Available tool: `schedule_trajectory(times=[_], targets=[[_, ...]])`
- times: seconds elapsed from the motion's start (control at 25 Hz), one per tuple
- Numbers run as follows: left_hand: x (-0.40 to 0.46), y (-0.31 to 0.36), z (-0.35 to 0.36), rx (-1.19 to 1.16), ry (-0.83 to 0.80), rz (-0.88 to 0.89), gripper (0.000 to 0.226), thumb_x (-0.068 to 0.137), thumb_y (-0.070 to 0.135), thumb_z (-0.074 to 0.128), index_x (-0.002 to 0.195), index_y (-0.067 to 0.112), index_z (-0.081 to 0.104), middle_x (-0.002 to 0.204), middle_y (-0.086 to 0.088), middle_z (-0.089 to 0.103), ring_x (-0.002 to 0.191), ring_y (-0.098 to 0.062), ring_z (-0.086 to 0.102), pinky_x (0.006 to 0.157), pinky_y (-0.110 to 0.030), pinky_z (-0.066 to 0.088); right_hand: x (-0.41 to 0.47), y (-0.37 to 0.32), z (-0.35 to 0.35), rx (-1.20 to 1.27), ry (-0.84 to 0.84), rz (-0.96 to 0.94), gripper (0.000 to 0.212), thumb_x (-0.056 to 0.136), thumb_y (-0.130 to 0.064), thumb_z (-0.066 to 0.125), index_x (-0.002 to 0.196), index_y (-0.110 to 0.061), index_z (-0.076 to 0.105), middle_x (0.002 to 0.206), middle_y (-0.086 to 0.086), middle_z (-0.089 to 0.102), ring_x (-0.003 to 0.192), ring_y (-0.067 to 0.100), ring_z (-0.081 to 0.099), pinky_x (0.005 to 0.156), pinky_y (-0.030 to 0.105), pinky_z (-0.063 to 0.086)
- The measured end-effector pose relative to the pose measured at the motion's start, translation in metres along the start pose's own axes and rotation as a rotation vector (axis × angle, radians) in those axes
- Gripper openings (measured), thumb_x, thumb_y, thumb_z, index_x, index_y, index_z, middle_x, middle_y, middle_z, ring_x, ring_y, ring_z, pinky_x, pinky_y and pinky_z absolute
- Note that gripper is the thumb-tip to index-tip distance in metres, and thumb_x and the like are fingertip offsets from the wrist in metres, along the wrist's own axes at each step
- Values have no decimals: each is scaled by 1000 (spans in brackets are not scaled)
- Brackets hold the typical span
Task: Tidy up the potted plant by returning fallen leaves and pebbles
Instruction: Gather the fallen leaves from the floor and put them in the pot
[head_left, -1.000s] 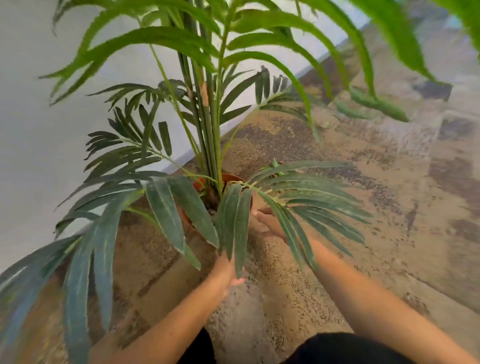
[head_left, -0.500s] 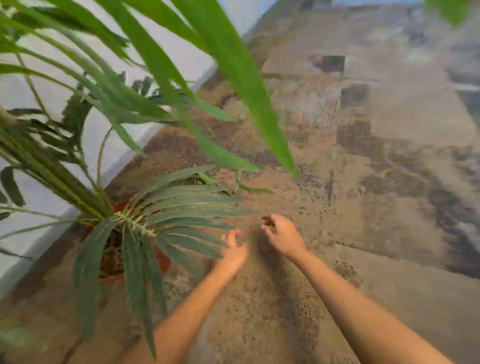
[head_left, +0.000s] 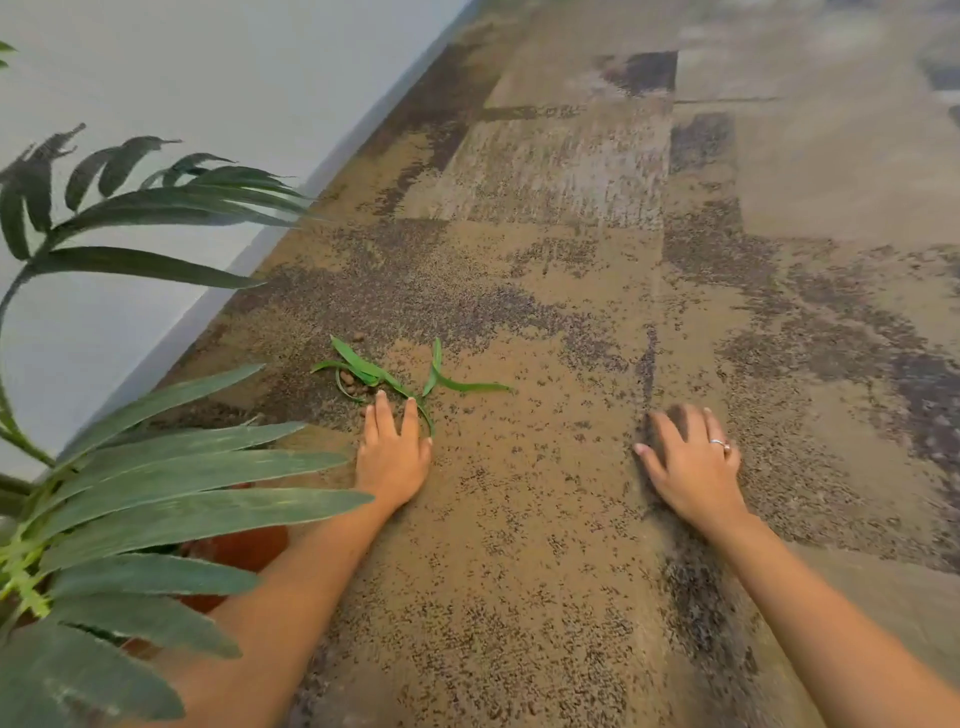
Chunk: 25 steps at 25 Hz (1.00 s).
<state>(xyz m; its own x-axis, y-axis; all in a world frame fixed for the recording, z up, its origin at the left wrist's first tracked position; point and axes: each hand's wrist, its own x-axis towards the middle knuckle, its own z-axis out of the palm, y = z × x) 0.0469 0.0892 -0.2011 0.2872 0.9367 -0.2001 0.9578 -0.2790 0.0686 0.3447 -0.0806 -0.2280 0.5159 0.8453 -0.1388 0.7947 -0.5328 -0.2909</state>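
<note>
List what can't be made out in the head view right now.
- Pot: mostly hidden by fronds and the left forearm; its fill is unseen.
- Pebbles: too small to count, partly under the fallen leaves.
- Left hand fingertips: contact with leaves unclear.
- Right hand: palm side hidden.

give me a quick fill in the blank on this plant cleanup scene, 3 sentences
1. The fallen leaves lie on the ____.
2. The ____ hand's fingertips reach the leaves; the other hand rests apart from them.
3. A ring shows on the ____ hand.

Missing words: carpet; left; right
</note>
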Motion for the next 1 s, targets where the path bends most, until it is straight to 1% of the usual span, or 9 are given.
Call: schedule_trajectory(times=[0.12,0.2,0.36,0.52,0.64,0.76,0.8,0.88,1.0], targets=[[21,-11,3,-4,12,-26,66,97,45,31,151,18,3,156,-17,-17,144,-38,-6,114,-52,12,14,-8,11,57,-67,118,62,93,-61,33,148,-32,27,161,12,8,148,38,-1,112,68,2],[35,-18,4,-20,55,-50,70,96,49,31,151,17,1,156,-19,-18,143,-40,-8,114,-54,10,18,-17,20,36,-44,167,67,91,-68,26,149,-35,24,161,13,5,148,40,-3,110,70,-3],[63,-28,-3,-107,87,-101,71,94,56,28,151,25,-2,156,-18,-18,143,-41,-8,114,-56,9,17,-23,29,-52,33,195,68,90,-69,16,149,-35,22,161,14,10,147,42,3,110,73,3],[93,-40,-14,-356,17,-325,66,91,64,20,148,41,-3,154,-19,-23,142,-45,-5,114,-55,9,17,-23,31,-76,56,221,68,90,-69,19,147,-35,27,159,13,16,146,40,8,110,71,7],[111,-47,-16,-400,-31,-432,63,93,60,19,149,38,0,155,-28,-6,142,-47,6,114,-51,15,18,-23,32,-99,61,241,68,88,-70,20,146,-35,30,158,12,19,146,38,11,111,69,10],[122,-47,-14,-321,-5,-420,55,98,47,29,149,29,22,151,-30,19,141,-44,13,115,-49,19,19,-23,33,-117,65,256,68,87,-71,19,145,-37,31,157,11,20,145,37,12,111,68,13],[122,-44,-13,-274,26,-400,51,98,41,34,146,25,31,148,-29,27,139,-43,21,112,-48,25,20,-23,33,-124,66,259,69,87,-72,19,145,-38,31,157,11,20,145,37,12,111,68,13],[120,-35,-12,-211,111,-339,42,97,29,41,137,18,46,137,-22,44,126,-39,41,99,-46,40,19,-23,34,-130,60,264,69,86,-72,18,145,-38,31,157,11,20,145,36,10,111,68,13],[119,-20,-13,-217,196,-245,32,92,11,50,122,16,58,124,-11,52,113,-29,48,91,-39,47,20,-25,34,-128,58,268,69,86,-72,17,146,-39,30,157,10,18,146,36,9,111,67,11]])
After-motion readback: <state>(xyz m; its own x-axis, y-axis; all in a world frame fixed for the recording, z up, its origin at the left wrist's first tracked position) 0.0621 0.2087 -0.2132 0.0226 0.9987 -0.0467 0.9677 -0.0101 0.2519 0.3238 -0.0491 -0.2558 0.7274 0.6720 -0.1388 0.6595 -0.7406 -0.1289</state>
